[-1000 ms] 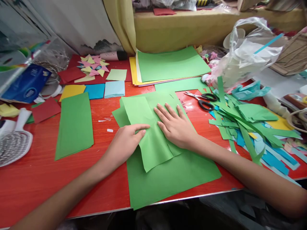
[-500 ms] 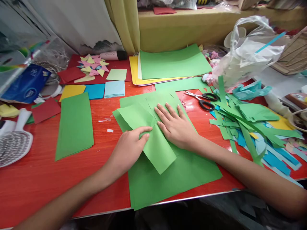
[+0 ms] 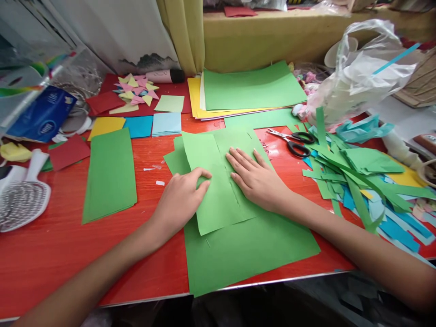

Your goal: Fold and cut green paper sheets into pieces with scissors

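Note:
A light green sheet of paper (image 3: 218, 204) lies over darker green paper (image 3: 252, 254) near the table's front edge. A torn, uneven line runs down its middle, with narrow gaps. On the left part of the sheet, my left hand (image 3: 180, 197) is closed, its thumb and forefinger pinching the paper. My right hand (image 3: 254, 181) lies flat just right of the torn line, fingers stretched out and pressing the sheet down. More green paper edges stick out beneath the sheet at its left.
Black-handled scissors (image 3: 296, 141) lie right of the sheet, beside a heap of paper strips (image 3: 361, 181). Stacked green paper (image 3: 111, 175) and a hairbrush (image 3: 25, 200) are at left. A paper stack (image 3: 252, 86) and a plastic bag (image 3: 361, 77) stand behind.
The sheet's left part, bent and raised before, now lies flatter and straighter. The tear line shows along more of the sheet. My right hand stays flat; the view has shifted slightly.

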`<state>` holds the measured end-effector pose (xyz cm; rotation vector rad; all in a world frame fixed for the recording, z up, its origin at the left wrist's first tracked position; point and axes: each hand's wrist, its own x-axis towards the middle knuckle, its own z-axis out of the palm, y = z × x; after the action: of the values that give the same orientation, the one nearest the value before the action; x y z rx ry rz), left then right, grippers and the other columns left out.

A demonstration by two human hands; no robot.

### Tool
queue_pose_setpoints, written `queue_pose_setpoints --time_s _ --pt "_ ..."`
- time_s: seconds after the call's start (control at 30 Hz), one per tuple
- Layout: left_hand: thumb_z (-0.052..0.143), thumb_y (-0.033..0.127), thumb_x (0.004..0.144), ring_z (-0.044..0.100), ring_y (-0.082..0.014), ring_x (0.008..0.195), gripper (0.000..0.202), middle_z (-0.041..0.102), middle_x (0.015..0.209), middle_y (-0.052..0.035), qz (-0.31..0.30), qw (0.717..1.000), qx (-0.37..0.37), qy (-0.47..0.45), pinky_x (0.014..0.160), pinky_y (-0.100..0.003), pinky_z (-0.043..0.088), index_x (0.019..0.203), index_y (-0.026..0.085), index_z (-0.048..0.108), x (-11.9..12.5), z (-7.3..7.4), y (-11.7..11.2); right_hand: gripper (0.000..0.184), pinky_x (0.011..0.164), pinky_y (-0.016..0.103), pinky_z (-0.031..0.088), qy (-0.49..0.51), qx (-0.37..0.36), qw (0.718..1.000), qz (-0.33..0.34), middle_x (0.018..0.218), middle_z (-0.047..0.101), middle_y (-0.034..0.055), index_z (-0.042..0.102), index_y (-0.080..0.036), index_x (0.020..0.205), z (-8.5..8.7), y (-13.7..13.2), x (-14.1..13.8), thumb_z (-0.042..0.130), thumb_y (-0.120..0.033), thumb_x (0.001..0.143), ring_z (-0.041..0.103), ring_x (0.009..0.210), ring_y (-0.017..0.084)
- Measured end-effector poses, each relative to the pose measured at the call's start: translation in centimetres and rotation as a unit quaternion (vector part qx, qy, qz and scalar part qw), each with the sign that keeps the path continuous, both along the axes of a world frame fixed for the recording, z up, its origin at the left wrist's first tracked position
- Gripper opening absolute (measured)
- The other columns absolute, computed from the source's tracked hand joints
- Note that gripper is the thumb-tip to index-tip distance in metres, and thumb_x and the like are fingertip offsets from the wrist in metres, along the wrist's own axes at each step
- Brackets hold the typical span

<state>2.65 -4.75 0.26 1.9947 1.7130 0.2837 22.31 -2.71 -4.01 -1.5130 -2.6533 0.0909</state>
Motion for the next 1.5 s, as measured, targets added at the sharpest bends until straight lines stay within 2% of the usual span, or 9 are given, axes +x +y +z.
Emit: queue_pose_setpoints --time_s 0.13,0.47,0.77,0.93,1.17,1.5 --pt "0.039 0.035 0.086 0.055 -0.0235 0.08 0.024 0.06 0.067 -0.0008 -0.008 1.0 -0.006 0.017 0.063 -0.03 0.036 0.091 0.025 0.06 0.0 -0.1 0.0 0.055 0.113 0.049 0.011 -0.001 0.008 1.0 -0.017 0.152 0.018 0.0068 0.023 -0.011 0.144 -0.1 -0.2 -0.3 0.015 -0.035 0.096 0.013 0.14 0.022" --pt "0.041 0.034 0.085 0.054 -0.0214 0.068 0.023 0.045 0.048 0.0017 0.021 0.999 -0.028 -0.005 0.057 -0.028 0.033 0.086 0.024 0.062 0.1 -0.2 0.0 0.055 0.112 0.051 0.012 -0.006 0.004 0.999 -0.039 0.152 0.019 0.0079 0.023 -0.011 0.144 0.1 -0.5 -0.7 0.015 -0.036 0.096 0.014 0.14 0.025" --pt "0.04 0.037 0.085 0.051 -0.0272 0.085 0.026 0.052 0.054 -0.0019 0.036 0.999 -0.022 0.011 0.067 -0.033 0.038 0.089 0.025 0.063 0.4 -0.4 -0.4 0.055 0.112 0.051 0.012 -0.01 0.009 0.999 -0.04 0.151 0.019 0.0083 0.024 -0.009 0.144 0.1 -0.5 -0.8 0.016 -0.034 0.096 0.015 0.139 0.026" --pt "0.041 0.036 0.084 0.053 -0.028 0.085 0.025 0.047 0.048 -0.0014 0.041 0.999 -0.035 0.007 0.061 -0.031 0.037 0.088 0.026 0.063 0.4 -0.3 -0.2 0.057 0.112 0.051 0.012 -0.013 0.014 0.999 -0.047 0.151 0.02 0.008 0.024 -0.008 0.144 0.0 -0.3 -0.5 0.015 -0.035 0.095 0.015 0.139 0.026" --pt "0.041 0.033 0.084 0.052 -0.0277 0.08 0.026 0.047 0.045 -0.0013 0.029 1.0 -0.003 0.012 0.065 -0.033 0.038 0.09 0.025 0.065 0.7 -0.5 -0.8 0.058 0.111 0.052 0.013 -0.018 0.016 0.998 -0.058 0.152 0.02 0.0094 0.025 -0.006 0.144 -0.1 -0.2 -0.7 0.017 -0.036 0.094 0.013 0.138 0.033" --pt "0.041 0.034 0.084 0.052 -0.0276 0.083 0.025 0.047 0.049 -0.0019 0.025 1.0 -0.005 0.006 0.065 -0.033 0.039 0.089 0.025 0.064 0.6 -0.5 -0.9 0.058 0.111 0.051 0.013 -0.018 0.018 0.998 -0.058 0.152 0.02 0.0085 0.024 -0.007 0.144 -0.2 -0.2 -0.6 0.016 -0.037 0.094 0.013 0.139 0.032"
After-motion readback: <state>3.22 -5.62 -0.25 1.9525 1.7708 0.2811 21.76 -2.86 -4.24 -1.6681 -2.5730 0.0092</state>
